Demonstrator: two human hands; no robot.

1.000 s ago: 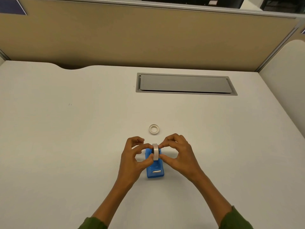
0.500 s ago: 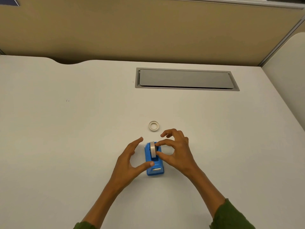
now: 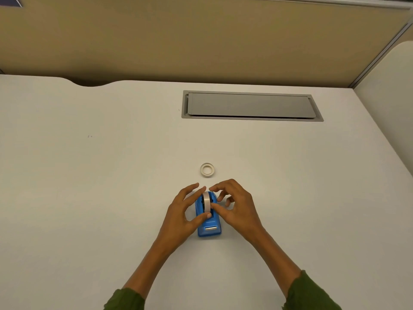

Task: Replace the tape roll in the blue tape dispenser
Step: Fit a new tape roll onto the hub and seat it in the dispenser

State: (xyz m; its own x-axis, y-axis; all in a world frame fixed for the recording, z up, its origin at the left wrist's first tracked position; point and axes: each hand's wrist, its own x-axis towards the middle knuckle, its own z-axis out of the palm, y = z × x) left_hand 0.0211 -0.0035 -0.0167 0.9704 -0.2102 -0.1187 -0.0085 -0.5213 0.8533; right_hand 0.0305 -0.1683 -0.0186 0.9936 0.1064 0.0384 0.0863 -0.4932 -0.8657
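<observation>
Both hands pinch the tape roll (image 3: 207,202) seated in the blue dispenser (image 3: 209,222): left hand (image 3: 182,214) at 9 o'clock, right hand (image 3: 237,208) at 3 o'clock; a spare ring (image 3: 207,169) lies at 12 o'clock.

White desk (image 3: 89,198), broad and matte, filling most of the view, with a curved notch cut into its far edge at left. Tiny dark speck (image 3: 89,136) on the left half of the surface. Grey rectangular cable hatch (image 3: 250,106) set flush into the desktop right of centre, lid shut inside a slightly paler frame. Tan fabric partition (image 3: 201,36) standing along the far edge, capped by a grey rail. Second pale panel (image 3: 388,97) at right, joined to it by a grey metal post (image 3: 380,52). Dark blue corner of something at top left, too little shown to identify.
</observation>
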